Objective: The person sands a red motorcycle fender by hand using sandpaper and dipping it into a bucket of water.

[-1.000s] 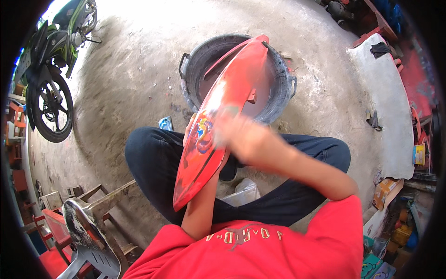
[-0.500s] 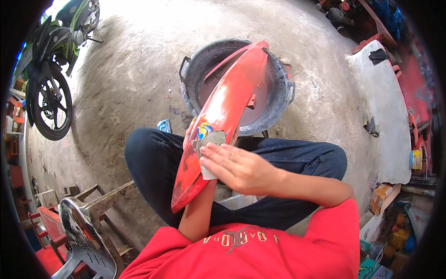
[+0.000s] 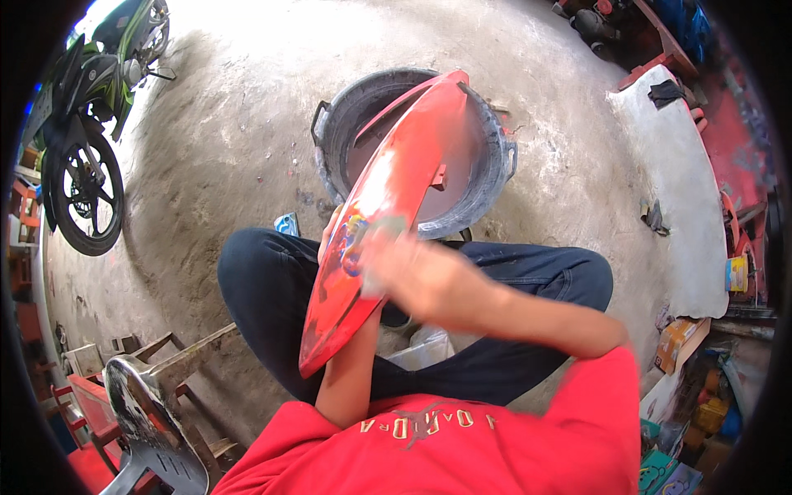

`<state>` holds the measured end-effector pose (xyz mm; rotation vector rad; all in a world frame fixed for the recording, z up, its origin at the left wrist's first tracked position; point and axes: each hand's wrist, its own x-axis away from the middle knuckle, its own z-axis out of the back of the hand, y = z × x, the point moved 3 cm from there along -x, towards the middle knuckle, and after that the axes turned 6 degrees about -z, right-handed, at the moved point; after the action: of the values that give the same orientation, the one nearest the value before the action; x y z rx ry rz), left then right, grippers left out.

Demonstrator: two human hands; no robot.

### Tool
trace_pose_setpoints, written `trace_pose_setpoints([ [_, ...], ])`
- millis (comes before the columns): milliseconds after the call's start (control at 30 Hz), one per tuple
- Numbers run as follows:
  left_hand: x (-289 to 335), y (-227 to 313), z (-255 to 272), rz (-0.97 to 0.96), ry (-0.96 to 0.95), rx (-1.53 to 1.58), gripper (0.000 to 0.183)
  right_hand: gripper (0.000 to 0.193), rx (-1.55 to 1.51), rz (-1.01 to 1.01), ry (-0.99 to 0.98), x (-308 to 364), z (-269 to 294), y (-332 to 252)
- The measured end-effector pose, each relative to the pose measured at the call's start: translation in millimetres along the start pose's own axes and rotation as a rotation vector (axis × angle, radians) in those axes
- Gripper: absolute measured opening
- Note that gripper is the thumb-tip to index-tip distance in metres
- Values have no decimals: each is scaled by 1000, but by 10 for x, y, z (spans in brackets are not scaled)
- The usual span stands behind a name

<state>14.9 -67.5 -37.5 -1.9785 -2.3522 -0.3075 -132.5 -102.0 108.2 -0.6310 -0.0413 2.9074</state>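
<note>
A long, glossy red motorcycle body panel (image 3: 388,194) lies slanted over my lap, its far end above a round black basin (image 3: 497,177) of cloudy water. Beneath the panel, my left hand (image 3: 328,234) supports it; only some fingers show at its left edge, closed around it. My right hand (image 3: 433,280), smeared by motion, presses a worn grey sheet of sandpaper (image 3: 391,223) to the panel's right side. A colourful sticker (image 3: 351,239) sits beside the sheet. Dull, dark patches mark the near end of the panel.
A blue-and-white packet (image 3: 286,223) lies by my left knee. At far left stands a motorcycle (image 3: 92,177); a damaged grey plastic chair (image 3: 157,421) is at lower left. On the right are a pale slab (image 3: 689,214) and a cardboard box (image 3: 681,346).
My right hand has shifted slightly right and is now blurred, uncovering more of the sticker. The panel keeps nearly the same position under my left hand.
</note>
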Motion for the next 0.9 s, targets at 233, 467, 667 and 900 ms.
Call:
trace_pose_setpoints([
  [233,206,1,-617,-294,-58,-805,47,46,-67,-53,-36,-24,-59,62],
  [467,118,-16,28,-49,13,109,51,42,-107,-224,-56,-21,-138,424],
  [667,86,-27,-35,-124,-100,101,59,47,-45,-45,44,-15,-80,131],
  [900,68,-56,-237,-49,-48,222,55,44,-86,24,53,-32,-25,-175],
])
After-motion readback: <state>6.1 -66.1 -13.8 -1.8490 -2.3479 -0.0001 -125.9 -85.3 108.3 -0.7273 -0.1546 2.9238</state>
